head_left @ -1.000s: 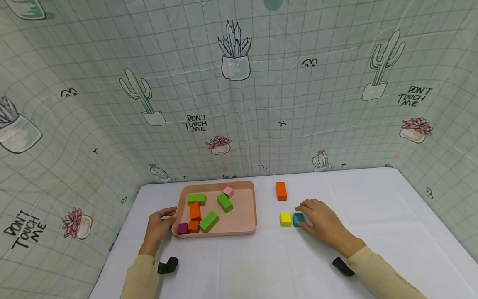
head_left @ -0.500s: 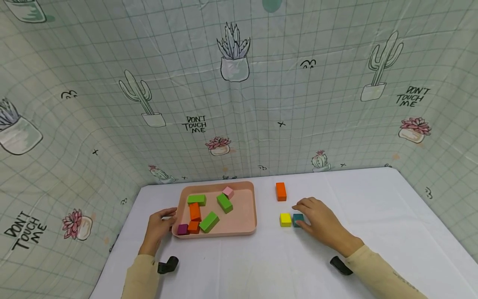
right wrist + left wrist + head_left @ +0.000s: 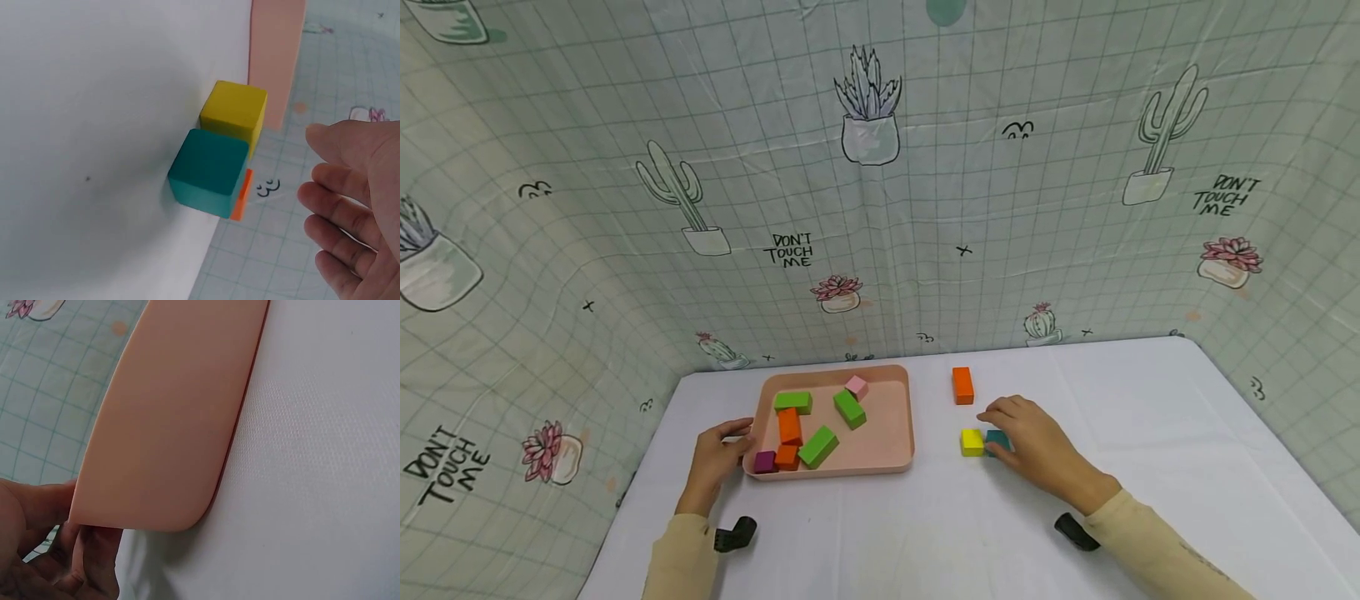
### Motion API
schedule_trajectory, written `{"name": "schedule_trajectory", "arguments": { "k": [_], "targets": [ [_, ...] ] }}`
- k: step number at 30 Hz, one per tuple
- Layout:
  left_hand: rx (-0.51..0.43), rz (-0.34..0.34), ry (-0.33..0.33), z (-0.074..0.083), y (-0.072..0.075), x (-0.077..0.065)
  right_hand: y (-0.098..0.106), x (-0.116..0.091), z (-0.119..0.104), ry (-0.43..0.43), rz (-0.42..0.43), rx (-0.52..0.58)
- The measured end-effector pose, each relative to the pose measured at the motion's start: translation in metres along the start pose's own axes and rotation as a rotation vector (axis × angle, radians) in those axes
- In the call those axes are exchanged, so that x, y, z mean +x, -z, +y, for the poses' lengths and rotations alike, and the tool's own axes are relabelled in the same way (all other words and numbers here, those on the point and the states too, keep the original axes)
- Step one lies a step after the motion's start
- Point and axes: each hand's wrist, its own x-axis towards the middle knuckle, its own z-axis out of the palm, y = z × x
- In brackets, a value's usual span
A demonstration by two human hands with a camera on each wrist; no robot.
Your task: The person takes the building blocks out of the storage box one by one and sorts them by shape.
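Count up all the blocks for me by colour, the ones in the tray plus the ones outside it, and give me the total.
Green blocks: 3
Orange blocks: 3
Purple block: 1
Pink block: 1
Yellow block: 1
Teal block: 1
Total: 10

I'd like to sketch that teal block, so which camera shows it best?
The right wrist view: the teal block appears large there, with nothing in front. The head view shows it small, partly hidden behind the right hand. The left wrist view does not show it.
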Motion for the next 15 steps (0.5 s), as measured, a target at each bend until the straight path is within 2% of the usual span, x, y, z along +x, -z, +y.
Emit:
{"name": "schedule_trajectory", "arguments": {
  "k": [15],
  "targets": [
    [-0.029,0.011,0.028,-0.001,-0.001,0.002,-0.003,0.032,-0.015,0.092,0.049,0.012]
  ]
}}
